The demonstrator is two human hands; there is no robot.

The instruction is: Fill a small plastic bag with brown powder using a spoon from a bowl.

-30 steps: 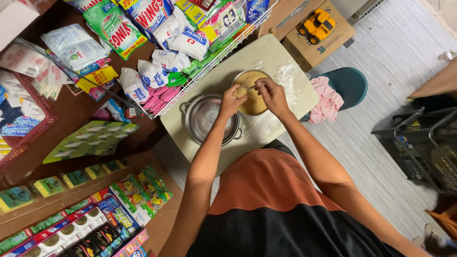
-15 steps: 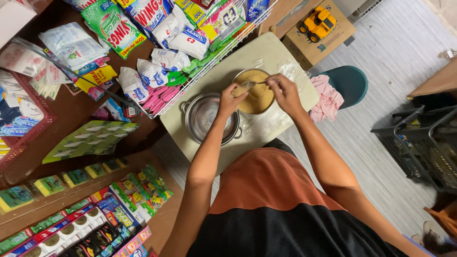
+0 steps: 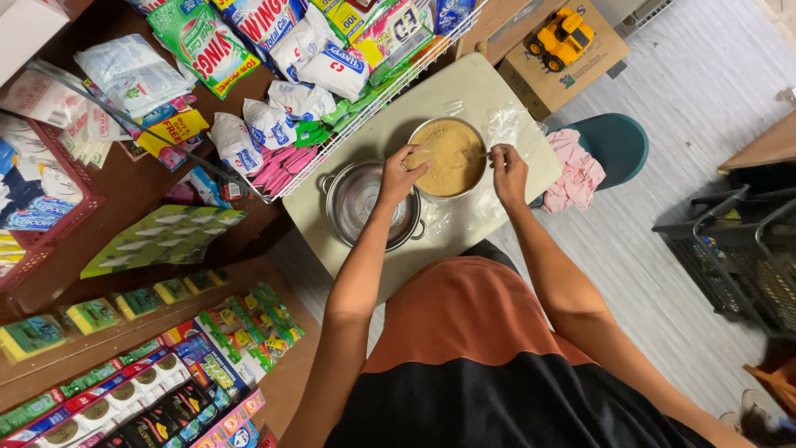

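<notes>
A round metal bowl [image 3: 477, 176] filled with tan-brown grainy food sits on a small cream table [image 3: 390, 257]. My left hand [image 3: 400, 172] rests at the bowl's left rim, holding a small filled plastic bag of the same tan food. Over the bowl's right rim my right hand [image 3: 507, 168] grips a thin spoon [image 3: 471, 155] that reaches into the food. A metal pot [image 3: 363, 202] with a glass lid stands just left of the bowl. Crumpled clear plastic [image 3: 507, 124] lies under and behind the bowl.
A wire rack [image 3: 348, 133] of packaged goods borders the table's far side. Shelves with soaps and boxes [image 3: 149, 365] run along the left. A teal stool [image 3: 618, 143] with pink cloth [image 3: 576, 170] stands right, a black crate [image 3: 738, 257] farther right, a yellow toy truck [image 3: 562, 37] on a box.
The hands have spread apart: my right hand moved from the bowl's middle to its right rim with the spoon, and my left hand dropped to the left rim holding the small bag.
</notes>
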